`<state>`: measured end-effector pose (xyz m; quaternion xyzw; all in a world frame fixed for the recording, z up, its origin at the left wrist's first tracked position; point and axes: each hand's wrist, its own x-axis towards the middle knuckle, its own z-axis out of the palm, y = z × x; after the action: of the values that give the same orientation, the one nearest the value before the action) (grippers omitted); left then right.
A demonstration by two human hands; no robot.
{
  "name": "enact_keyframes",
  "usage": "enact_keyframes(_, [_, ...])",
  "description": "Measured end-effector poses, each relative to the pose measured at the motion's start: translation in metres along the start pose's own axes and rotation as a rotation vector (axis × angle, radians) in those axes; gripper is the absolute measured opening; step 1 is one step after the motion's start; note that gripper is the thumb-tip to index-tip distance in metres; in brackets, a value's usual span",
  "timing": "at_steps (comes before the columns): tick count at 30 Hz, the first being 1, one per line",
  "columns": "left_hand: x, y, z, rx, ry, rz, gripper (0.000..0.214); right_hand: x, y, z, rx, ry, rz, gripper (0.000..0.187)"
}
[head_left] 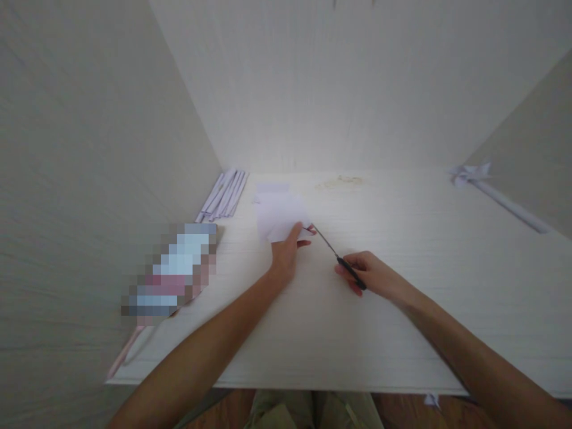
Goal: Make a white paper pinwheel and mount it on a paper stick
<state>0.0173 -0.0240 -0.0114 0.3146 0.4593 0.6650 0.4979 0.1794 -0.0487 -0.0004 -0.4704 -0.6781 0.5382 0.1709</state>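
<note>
A white sheet of paper (pixel 281 214) is pinched along its near right edge by my left hand (pixel 286 253), thumb on top and fingers beneath. My right hand (pixel 364 271) grips a pair of scissors (pixel 328 244) by its black handle. The metal blades point up and left, and their tips meet the paper's right edge close to my left fingertips. Whether the blades are apart is too fine to make out. Behind the sheet, at its far edge, lies another pale paper strip (pixel 272 187).
Several rolled white paper tubes (pixel 226 193) lie at the back left by the wall. A blurred-out device (pixel 179 271) with a pink cable (pixel 125 351) leans on the left. At right, a long paper tube (pixel 509 205) rests against the wall beside crumpled paper (pixel 471 173). Paper scrap (pixel 431 400) lies below the table edge.
</note>
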Motion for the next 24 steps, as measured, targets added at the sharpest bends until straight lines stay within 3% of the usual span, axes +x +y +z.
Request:
enact_keyframes(6, [-0.003, 0.003, 0.0, 0.005, -0.008, -0.041, 0.017, 0.002, -0.002, 0.006, 0.234, 0.294, -0.052, 0.028])
enact_keyframes(9, [-0.004, 0.006, 0.001, 0.005, -0.013, -0.061, 0.016, 0.008, -0.005, -0.003, 0.294, 0.385, -0.046, 0.02])
enact_keyframes(12, [-0.005, 0.007, 0.0, -0.006, -0.026, -0.067, 0.016, 0.02, -0.009, -0.027, 0.049, 0.453, -0.014, 0.014])
enact_keyframes(15, [-0.004, 0.007, 0.0, -0.018, -0.026, -0.067, 0.015, 0.041, -0.014, -0.058, -0.455, 0.491, 0.013, 0.01])
enact_keyframes(19, [-0.004, 0.007, 0.001, -0.038, -0.041, -0.064, 0.013, 0.077, -0.02, -0.092, -0.668, 0.509, 0.02, 0.008])
enact_keyframes(24, [-0.002, 0.007, 0.001, -0.039, -0.038, -0.107, 0.013, 0.126, -0.031, -0.109, -0.858, 0.52, 0.044, 0.007])
